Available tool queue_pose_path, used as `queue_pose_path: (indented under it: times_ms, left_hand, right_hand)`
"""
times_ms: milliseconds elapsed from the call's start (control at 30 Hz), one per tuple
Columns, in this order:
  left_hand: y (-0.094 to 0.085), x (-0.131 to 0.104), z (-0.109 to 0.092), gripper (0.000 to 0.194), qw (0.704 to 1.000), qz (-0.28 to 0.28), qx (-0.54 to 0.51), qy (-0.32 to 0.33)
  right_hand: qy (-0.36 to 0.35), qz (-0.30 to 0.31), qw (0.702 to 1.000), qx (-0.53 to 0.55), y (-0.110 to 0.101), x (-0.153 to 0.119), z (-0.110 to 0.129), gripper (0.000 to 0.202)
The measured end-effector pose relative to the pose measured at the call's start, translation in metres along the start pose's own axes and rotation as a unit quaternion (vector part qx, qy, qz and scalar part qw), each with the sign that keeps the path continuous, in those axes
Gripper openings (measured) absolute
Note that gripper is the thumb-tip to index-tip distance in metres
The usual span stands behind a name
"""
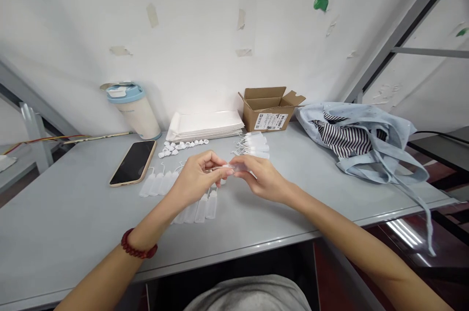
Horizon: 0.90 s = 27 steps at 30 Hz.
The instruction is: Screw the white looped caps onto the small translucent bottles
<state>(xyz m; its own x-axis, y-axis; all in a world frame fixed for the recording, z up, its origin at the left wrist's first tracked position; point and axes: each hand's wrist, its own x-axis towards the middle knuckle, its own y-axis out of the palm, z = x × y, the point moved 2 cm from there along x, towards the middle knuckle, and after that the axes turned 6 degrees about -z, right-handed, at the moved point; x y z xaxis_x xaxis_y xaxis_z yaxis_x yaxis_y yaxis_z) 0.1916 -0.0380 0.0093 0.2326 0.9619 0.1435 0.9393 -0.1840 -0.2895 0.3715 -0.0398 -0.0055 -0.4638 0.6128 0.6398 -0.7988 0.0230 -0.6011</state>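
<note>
A small translucent squeeze bottle (pixel 241 166) is held above the table at the middle, lying about level. My right hand (pixel 266 176) is closed around its body. At the bottle's top end my left hand (pixel 198 174) pinches thumb against fingers on a small white piece, probably the cap or nozzle, mostly covered by the fingertips. Under and beside my left hand lie rows of similar bottles, an upper row (pixel 156 185) and a nearer row (pixel 201 209), partly hidden by the forearm. More bottles (pixel 255 144) lie stacked beyond my right hand. Loose white caps (pixel 179 146) lie behind my left hand.
A phone (pixel 134 162) lies at left, with a blue-lidded tumbler (pixel 137 113) behind it. A stack of white sheets or envelopes (pixel 207 124) and an opened cardboard box (pixel 269 113) stand along the wall. At right rests a light blue cloth bag (pixel 351 130), its straps hanging over the edge.
</note>
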Motion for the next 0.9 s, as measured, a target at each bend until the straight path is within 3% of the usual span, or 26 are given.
queue_pose_path:
  times_ms: [67, 133, 267, 467, 667, 767, 900]
  left_hand:
    - [0.000, -0.002, -0.001, 0.022, 0.996, -0.018, 0.044, 0.081]
    - [-0.001, -0.003, -0.001, 0.016, 0.987, -0.021, 0.070, 0.142]
    - [-0.003, -0.003, -0.002, 0.015, 0.991, -0.005, 0.051, 0.126]
    - [-0.006, -0.002, -0.009, 0.019, 0.997, 0.011, 0.057, 0.049]
    - [-0.003, 0.000, -0.001, 0.030, 0.997, 0.032, 0.069, -0.001]
    - [-0.002, 0.000, 0.002, 0.024, 0.994, 0.027, 0.093, 0.060]
    - [0.001, -0.004, -0.001, 0.017, 0.963, 0.004, 0.152, 0.224]
  right_hand:
    - [0.080, 0.007, 0.993, 0.086, -0.002, 0.001, 0.000, 0.013]
    - [0.167, 0.028, 0.967, 0.190, -0.002, 0.002, 0.000, 0.014]
    - [0.255, 0.055, 0.908, 0.329, -0.002, 0.004, 0.000, 0.022]
    - [0.270, 0.062, 0.902, 0.332, -0.006, 0.006, 0.002, 0.024]
    - [0.185, 0.048, 0.970, 0.153, -0.001, 0.004, 0.004, 0.015]
    - [0.183, 0.064, 0.973, 0.122, 0.000, 0.003, 0.003, 0.014]
    - [0.254, 0.120, 0.927, 0.248, -0.003, 0.005, -0.007, 0.023]
